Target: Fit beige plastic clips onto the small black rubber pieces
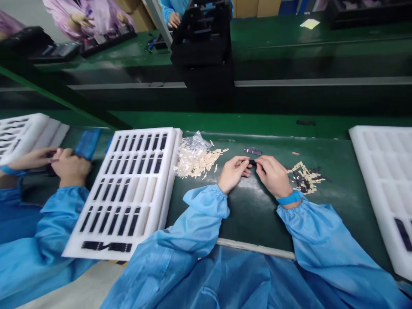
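Observation:
My left hand and my right hand meet over the green mat, fingertips pinched together on one small black part. Both arms wear blue sleeves, and a blue band circles my right wrist. Left of my hands lies a pile of pale slim strips spilling from a clear plastic bag. To the right of my right hand sits a heap of mixed pale and black small parts. Another dark part lies just beyond my fingers.
A white foam tray with rows of black parts stands at my left; another white foam tray is at the right edge. A co-worker's hands work at the far left near a third tray. Black trays are stacked beyond.

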A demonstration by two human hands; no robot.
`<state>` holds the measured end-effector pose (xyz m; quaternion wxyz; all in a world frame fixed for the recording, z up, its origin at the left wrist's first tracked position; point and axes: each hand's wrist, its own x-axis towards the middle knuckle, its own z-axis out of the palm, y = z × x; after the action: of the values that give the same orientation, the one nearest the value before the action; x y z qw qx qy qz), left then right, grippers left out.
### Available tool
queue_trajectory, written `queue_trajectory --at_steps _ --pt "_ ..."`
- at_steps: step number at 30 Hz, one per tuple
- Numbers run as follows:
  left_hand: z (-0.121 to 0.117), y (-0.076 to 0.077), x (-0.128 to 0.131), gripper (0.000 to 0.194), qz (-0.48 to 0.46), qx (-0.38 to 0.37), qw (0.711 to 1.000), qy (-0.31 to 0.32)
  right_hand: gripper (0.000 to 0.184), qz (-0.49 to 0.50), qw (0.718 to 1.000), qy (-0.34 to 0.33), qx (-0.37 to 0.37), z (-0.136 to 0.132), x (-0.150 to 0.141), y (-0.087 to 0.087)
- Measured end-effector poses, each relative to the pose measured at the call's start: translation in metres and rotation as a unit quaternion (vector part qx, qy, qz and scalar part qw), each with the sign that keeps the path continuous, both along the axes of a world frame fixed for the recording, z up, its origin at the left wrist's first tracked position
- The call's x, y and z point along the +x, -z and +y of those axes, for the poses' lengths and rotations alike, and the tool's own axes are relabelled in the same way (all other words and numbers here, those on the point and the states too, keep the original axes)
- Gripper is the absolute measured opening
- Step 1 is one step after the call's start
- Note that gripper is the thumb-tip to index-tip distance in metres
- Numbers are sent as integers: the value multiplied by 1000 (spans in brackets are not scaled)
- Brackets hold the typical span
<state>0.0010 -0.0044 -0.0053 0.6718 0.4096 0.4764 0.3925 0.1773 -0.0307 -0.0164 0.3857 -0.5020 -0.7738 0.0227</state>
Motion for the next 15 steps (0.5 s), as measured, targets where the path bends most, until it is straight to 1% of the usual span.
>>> queue_trajectory --at_steps 3,5,6,7,8,10,11,12,13,14,15 --pt "2 8 0 38 22 8 1000 5 23 -10 1000 16 -21 0 7 -6" --pt "2 12 -1 33 65 26 997 12 22 11 998 54 -5 -1 15 -12" --pt "2 12 -2 31 101 54 993 18 21 27 997 76 7 -1 19 -16" --pt "2 11 -3 29 143 98 985 25 20 42 995 95 14 -2 22 -19" --pt "2 10 -4 27 189 154 969 32 19 54 993 105 16 -3 24 -21" --pt "2 6 -4 23 278 269 922 31 18 63 993 96 3 -5 26 -24" --pt "3 3 -4 22 302 306 903 22 19 62 995 78 -4 -7 25 -24" --pt "3 1 -4 22 311 321 895 11 20 60 996 58 -9 -9 24 -24" --pt "2 -1 -4 23 301 312 901 0 21 60 997 42 -9 -11 22 -23" --pt "2 -2 -3 27 275 280 920 -5 22 63 998 29 -6 -13 19 -22" --pt "1 -3 -3 34 232 230 945 -2 22 65 998 21 -5 -14 16 -21"
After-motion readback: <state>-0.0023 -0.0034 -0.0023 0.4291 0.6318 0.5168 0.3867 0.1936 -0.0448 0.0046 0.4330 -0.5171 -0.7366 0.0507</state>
